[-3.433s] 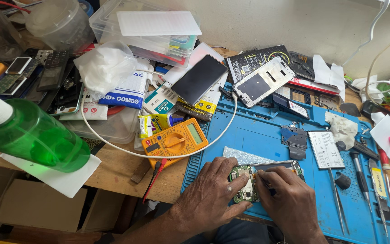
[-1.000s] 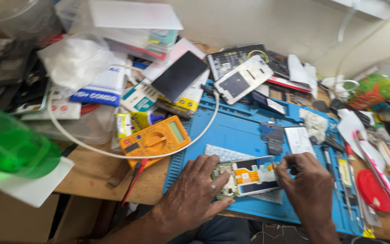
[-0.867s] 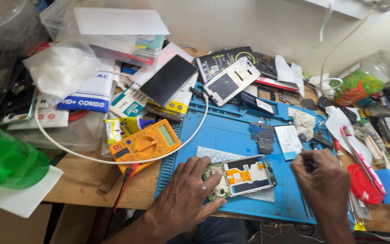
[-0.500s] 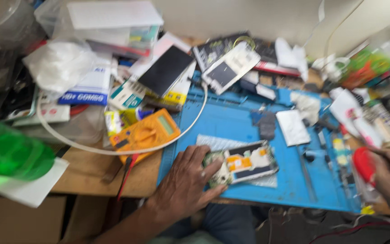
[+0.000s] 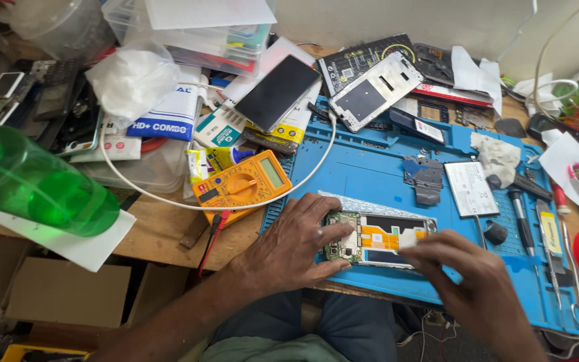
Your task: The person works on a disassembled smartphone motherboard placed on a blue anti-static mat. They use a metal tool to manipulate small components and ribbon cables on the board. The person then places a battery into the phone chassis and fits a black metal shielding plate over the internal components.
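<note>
- Opened phone [image 5: 380, 239]: one, at blue mat's [image 5: 370, 174] near edge
- Left hand [image 5: 289, 248] presses it flat, unclenched; right hand [image 5: 467, 281] pinches something small at its edge, cannot tell what
- One yellow multimeter [image 5: 241, 186], one green bottle [image 5: 31, 188] on cluttered wooden bench [image 5: 162, 231]

A worn wooden workbench [image 5: 162, 231] fills the view — a pale plastered wall [image 5: 397, 20] rises behind it at twelve o'clock. Brown cardboard boxes [image 5: 48, 295] sit beneath at eight o'clock — light even.
</note>
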